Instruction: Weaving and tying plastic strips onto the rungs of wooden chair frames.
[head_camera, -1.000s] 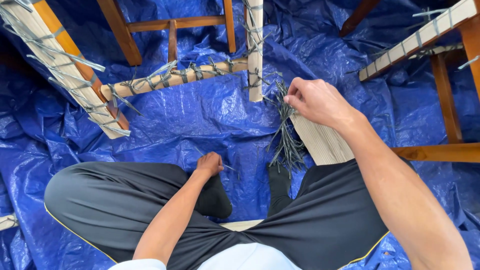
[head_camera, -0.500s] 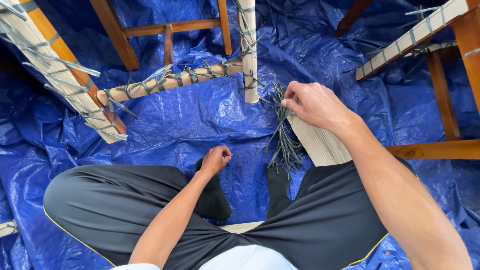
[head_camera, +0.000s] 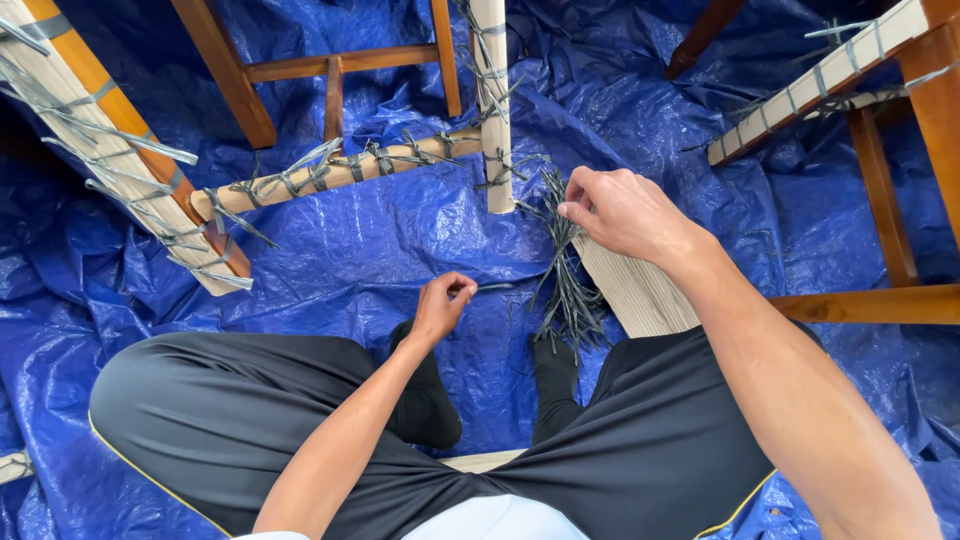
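— While I watch the head view, tell me what the 2 hands are doing.

— I see the right hand (head_camera: 625, 212) pinching the top of a bundle of grey strips (head_camera: 566, 280), fingers closed on it, with its heel over a pale slat panel (head_camera: 635, 295). The bundle fans out downward across the blue tarp (head_camera: 400, 240), between that panel and the left hand.

— And the left one?

— I see the left hand (head_camera: 442, 303) curled narrow, thumb and fingertips pinched on 1 thin grey strip (head_camera: 495, 287) that points toward the bundle. It hovers just above the tarp, in front of the crossed legs in black trousers (head_camera: 640, 440).

— What lies around them?

— I see a pale upright post (head_camera: 491, 100) just beyond the right hand, tied with grey strips, and a pale bar (head_camera: 340, 175) running left from it, wrapped the same way. Behind them stands a brown wooden frame (head_camera: 330, 70). At far left a slatted piece (head_camera: 110, 150) leans diagonally with loose strip ends sticking out. At upper right sits another slatted edge (head_camera: 820, 85) on brown legs (head_camera: 880, 190).
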